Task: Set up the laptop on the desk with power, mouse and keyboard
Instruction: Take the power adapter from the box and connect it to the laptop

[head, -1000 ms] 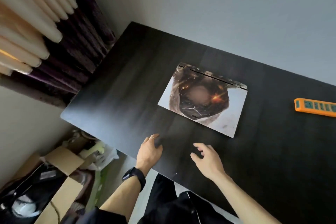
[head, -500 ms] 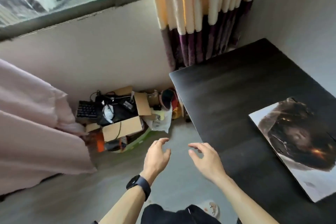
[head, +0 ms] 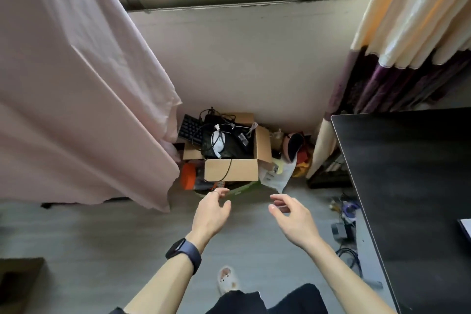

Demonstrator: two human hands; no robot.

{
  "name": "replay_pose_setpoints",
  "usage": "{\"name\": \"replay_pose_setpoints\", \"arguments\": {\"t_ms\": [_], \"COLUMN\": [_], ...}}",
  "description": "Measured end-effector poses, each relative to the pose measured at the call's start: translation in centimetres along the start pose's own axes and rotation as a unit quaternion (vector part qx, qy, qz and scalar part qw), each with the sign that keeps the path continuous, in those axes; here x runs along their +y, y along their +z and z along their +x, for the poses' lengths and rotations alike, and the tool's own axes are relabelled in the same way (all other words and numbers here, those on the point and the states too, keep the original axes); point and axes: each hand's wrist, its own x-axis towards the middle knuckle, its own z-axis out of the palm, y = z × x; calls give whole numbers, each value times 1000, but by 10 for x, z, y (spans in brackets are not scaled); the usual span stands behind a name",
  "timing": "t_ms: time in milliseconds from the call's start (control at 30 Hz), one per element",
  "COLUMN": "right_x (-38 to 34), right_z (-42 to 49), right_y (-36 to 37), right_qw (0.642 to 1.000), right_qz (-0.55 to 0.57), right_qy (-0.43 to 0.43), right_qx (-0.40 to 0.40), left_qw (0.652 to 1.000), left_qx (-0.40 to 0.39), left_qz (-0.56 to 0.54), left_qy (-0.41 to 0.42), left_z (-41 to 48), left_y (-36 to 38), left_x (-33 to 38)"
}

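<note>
An open cardboard box (head: 234, 169) stands on the floor under the window. A white mouse (head: 218, 141) and tangled black cables lie inside it on something dark. A black keyboard (head: 190, 129) leans behind the box's left side. The black desk (head: 413, 186) fills the right side, and only a sliver of the laptop (head: 466, 229) shows at the right edge. My left hand (head: 211, 214), with a dark watch on the wrist, and my right hand (head: 293, 219) hover empty with relaxed fingers above the floor, short of the box.
A pink curtain (head: 76, 89) hangs left, touching the box area. A cream and purple curtain (head: 397, 58) hangs right, by the desk. Orange items (head: 188, 179), a bag and papers surround the box. Cables and a plug (head: 340, 231) lie under the desk edge.
My view has swung left from the desk and laptop to the floor under the window. Both hands left the desk and now hover, empty, towards the cardboard box.
</note>
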Motion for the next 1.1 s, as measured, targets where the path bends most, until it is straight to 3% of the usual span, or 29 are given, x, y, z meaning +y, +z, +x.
{"name": "replay_pose_setpoints", "arguments": {"t_ms": [367, 633, 900, 1100], "right_x": [-30, -40, -12, 19], "right_z": [86, 238, 418, 516], "right_y": [38, 33, 49, 97], "right_qw": [997, 989, 965, 947], "right_qz": [-10, -9, -105, -138], "right_qy": [62, 107, 155, 201], "right_qx": [-55, -104, -184, -209], "left_qw": [998, 996, 988, 938], "left_qx": [-9, -11, -39, -85], "left_qz": [-45, -26, 151, 336], "left_qy": [-48, -89, -20, 33], "left_z": [82, 214, 376, 475], "left_y": [-48, -69, -70, -65], "left_x": [-18, 3, 21, 5]}}
